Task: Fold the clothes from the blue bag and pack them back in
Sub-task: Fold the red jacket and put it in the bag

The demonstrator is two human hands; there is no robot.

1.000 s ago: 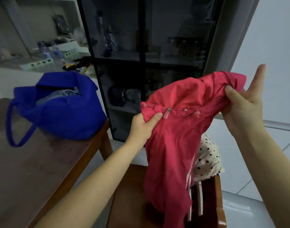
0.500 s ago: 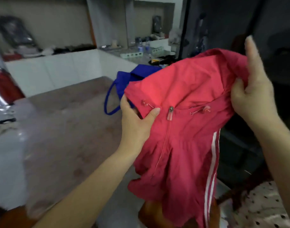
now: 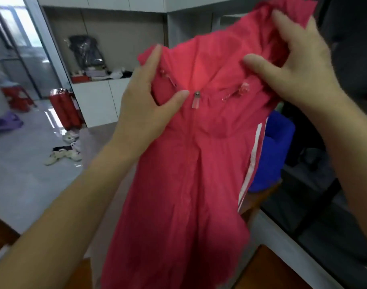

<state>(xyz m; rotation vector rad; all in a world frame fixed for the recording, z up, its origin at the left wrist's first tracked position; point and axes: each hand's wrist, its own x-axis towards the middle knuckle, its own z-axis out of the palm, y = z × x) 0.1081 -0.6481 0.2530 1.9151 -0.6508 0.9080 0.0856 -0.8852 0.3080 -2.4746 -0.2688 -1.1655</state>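
Left hand (image 3: pixel 145 105) pinches jacket (image 3: pixel 189 163) collar, thumb in front, beside zip pull (image 3: pixel 196 101). Jacket held in air, front to camera; long axis vertical, hood up, hem down. Right hand (image 3: pixel 299 65) grips hood edge, fingers curled. Bag (image 3: pixel 276 147) behind jacket, partly hidden.

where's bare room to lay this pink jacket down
Bare wood shows lower right, between the jacket hem and the dark cabinet. Behind the jacket the blue bag crowds the table edge. Left floor holds slippers.
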